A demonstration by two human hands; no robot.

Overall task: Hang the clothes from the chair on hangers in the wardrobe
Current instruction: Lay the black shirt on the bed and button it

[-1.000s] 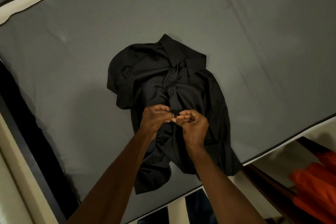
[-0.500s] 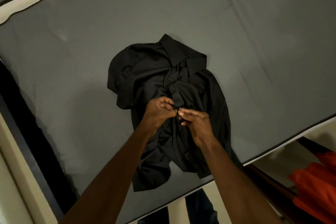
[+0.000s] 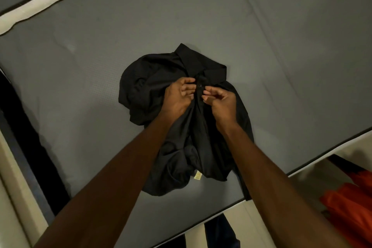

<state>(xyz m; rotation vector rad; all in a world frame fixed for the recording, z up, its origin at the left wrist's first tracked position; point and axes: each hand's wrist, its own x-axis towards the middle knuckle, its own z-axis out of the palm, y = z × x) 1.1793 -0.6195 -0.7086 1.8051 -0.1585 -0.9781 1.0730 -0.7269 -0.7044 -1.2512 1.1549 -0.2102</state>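
Observation:
A black button-up shirt [image 3: 153, 78] lies crumpled on the grey mattress [image 3: 281, 46], collar away from me. My left hand [image 3: 179, 96] grips the left side of the placket just below the collar, fingers curled into the cloth beside a button. My right hand [image 3: 221, 102] pinches the right side of the placket with thumb and fingertips. A small pale label [image 3: 197, 176] shows near the shirt's lower hem. No hanger, chair or wardrobe is in view.
The mattress edge runs diagonally at the lower right, with a pale strip [image 3: 40, 4] along its far left edge. Orange cloth [image 3: 350, 203] lies beyond the lower right edge over a dark wooden piece [image 3: 342, 165]. A dark gap [image 3: 24, 123] borders the left side.
Both hands have moved up the shirt's placket, from the middle buttons to the one just below the collar. The lower shirt has bunched up and its label has come into view.

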